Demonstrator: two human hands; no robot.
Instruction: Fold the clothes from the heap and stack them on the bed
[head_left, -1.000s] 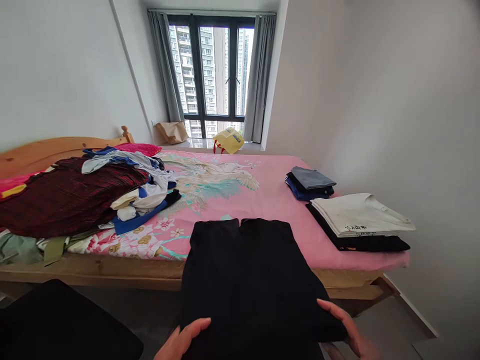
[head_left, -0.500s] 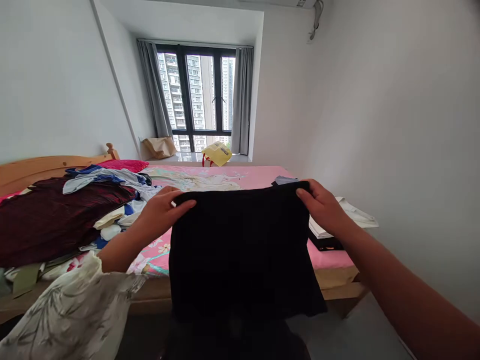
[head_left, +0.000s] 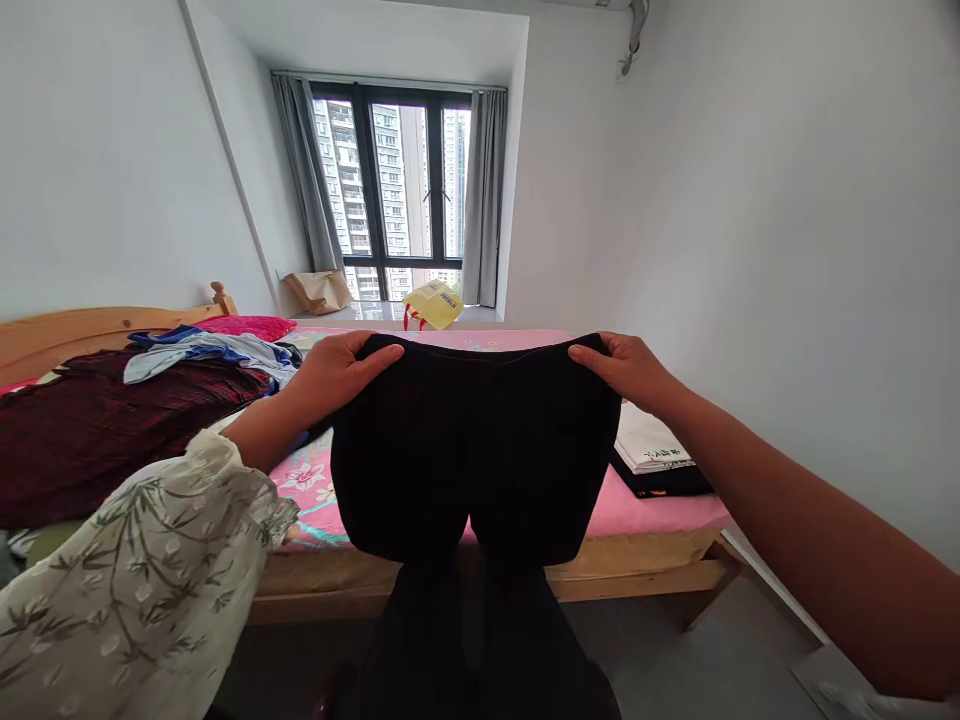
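Black shorts [head_left: 480, 440] hang spread out in front of me, with the waistband on top and two short legs below. My left hand [head_left: 341, 375] pinches the left end of the waistband, thumb on the near side. At the right end, my right hand [head_left: 626, 370] holds the waistband in the same way. The waistband sags slightly between the hands. Behind the shorts lies the bed's pink flowered sheet [head_left: 645, 512], partly hidden by the cloth.
Left on the bed lies a heap of clothes [head_left: 112, 430] near the wooden headboard [head_left: 112, 322]. Folded white and black clothes [head_left: 649, 440] sit at the right. A yellow bag [head_left: 435, 303] and a brown paper bag [head_left: 319, 292] stand by the window.
Both hands have moved up and slightly closer together. The black cloth has risen, and its two separate legs now show at the bottom.
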